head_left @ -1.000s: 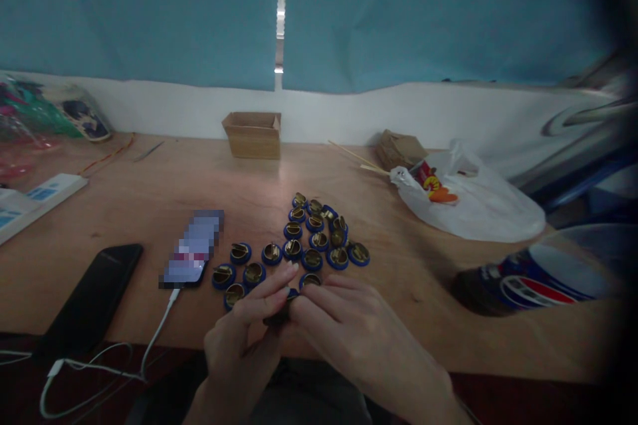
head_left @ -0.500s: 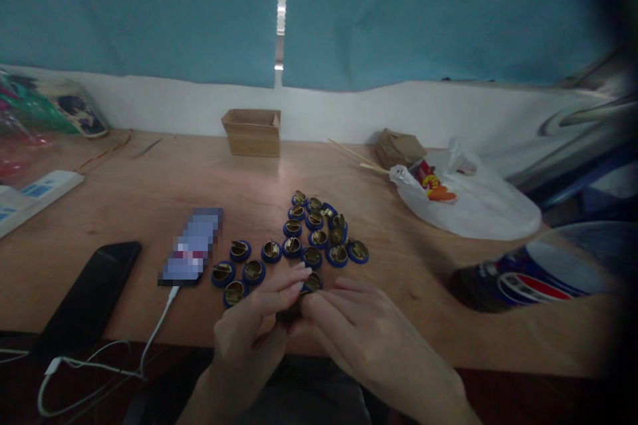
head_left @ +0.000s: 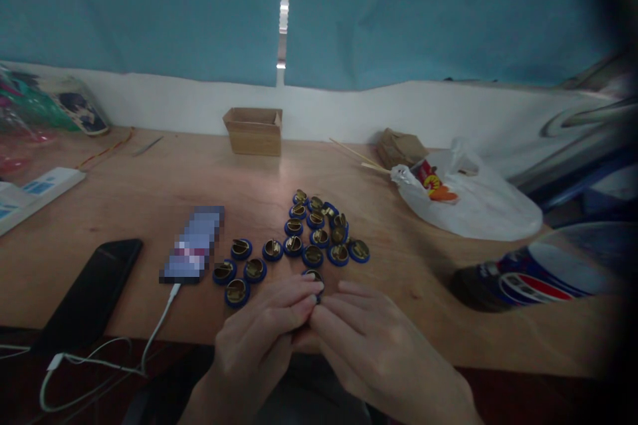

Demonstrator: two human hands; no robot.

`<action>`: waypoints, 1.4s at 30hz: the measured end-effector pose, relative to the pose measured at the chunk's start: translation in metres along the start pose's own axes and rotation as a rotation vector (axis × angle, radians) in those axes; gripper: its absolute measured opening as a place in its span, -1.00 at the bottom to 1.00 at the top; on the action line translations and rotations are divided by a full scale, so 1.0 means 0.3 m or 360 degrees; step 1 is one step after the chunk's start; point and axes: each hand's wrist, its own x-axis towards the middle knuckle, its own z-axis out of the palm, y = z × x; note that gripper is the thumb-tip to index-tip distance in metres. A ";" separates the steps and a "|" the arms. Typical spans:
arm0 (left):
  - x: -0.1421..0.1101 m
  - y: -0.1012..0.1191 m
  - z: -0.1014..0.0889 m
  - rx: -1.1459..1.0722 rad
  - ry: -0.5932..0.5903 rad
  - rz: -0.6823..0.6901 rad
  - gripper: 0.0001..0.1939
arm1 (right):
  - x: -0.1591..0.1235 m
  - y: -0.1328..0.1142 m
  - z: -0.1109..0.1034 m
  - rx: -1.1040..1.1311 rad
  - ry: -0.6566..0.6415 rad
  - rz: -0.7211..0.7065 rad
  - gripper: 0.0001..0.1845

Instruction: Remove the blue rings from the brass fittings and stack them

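While we are holding our left hand and our right hand together over the near edge of the wooden table, the fingers of both are bending and their tips are meeting; whatever they may be pinching is hiding behind them, so we cannot tell. Just beyond our fingertips, the blue-rimmed round pieces are lying in a loose cluster, mostly with brassy hollows facing up, many carrying a metal bar across; the nearest one is partly hiding behind our left fingers. Farther back, an open cardboard box is standing before the white wall, its contents escaping our view. To its right, a brown packet is sitting behind a white plastic bag, where a red and yellow wrapper and something orange are showing; we cannot tell whether they are lying inside or on top. Nearer us on the right, a clear container with a blue label is showing something dark at its lower left end. On the left, a phone with a white cable running from its near end is lying beside a flat black object
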 end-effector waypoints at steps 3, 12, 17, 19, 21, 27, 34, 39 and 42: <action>0.000 0.000 -0.001 0.0035 0.0000 0.0049 -0.59 | -0.003 -0.003 0.001 -0.0010 0.0054 -0.0003 -0.70; -0.020 -0.025 -0.006 -0.0036 0.0006 -0.0005 -0.50 | -0.001 0.008 0.037 0.0165 0.0075 0.0011 -0.74; -0.011 -0.026 -0.004 0.0079 0.0074 -0.0069 -0.51 | -0.014 0.025 0.059 0.0475 0.0165 0.0234 -0.70; -0.006 -0.019 -0.003 0.0139 0.0117 -0.0096 -0.52 | -0.021 0.034 0.065 0.0605 0.0193 0.0284 -0.79; -0.006 -0.016 -0.002 0.0199 0.0163 -0.0161 -0.54 | -0.026 0.040 0.073 0.0691 0.0234 0.0293 -0.91; -0.023 -0.020 0.001 0.0225 0.0214 -0.0432 -0.54 | -0.048 0.040 0.105 0.1103 0.0422 0.0439 -0.79; -0.032 -0.023 0.001 0.0264 0.0188 -0.0417 -0.53 | -0.058 0.033 0.131 0.0861 0.0446 0.0444 -0.82; -0.030 -0.022 -0.003 0.0303 0.0070 -0.0394 -0.52 | -0.041 0.030 0.141 0.0745 0.0344 0.0410 -0.91; -0.019 -0.040 -0.023 0.0479 -0.0014 -0.0390 -0.52 | -0.055 0.038 0.135 0.0844 0.0485 0.0525 -0.81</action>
